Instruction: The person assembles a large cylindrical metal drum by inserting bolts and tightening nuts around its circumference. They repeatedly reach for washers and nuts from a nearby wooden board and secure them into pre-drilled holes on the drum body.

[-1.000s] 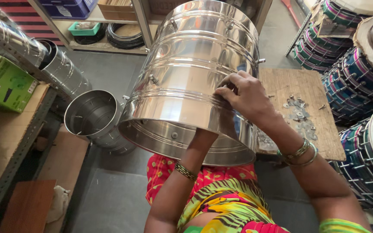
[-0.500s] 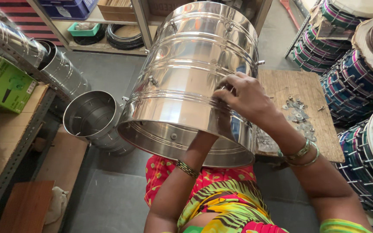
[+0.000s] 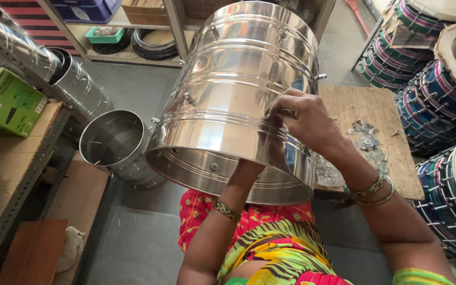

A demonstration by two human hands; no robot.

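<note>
A smaller open steel drum shell [image 3: 116, 143] lay on the floor at the left. The big shiny ribbed steel drum shell [image 3: 238, 100] rested tilted over the person's lap, its long axis running away from them, open mouth towards them. The left hand reached inside it, hidden, its grip not visible. The right hand [image 3: 304, 120] pressed its outer wall, fingers [image 3: 281, 108] curled pinching a small fitting. A wooden board [image 3: 376, 113] with scattered washers lay to the right.
</note>
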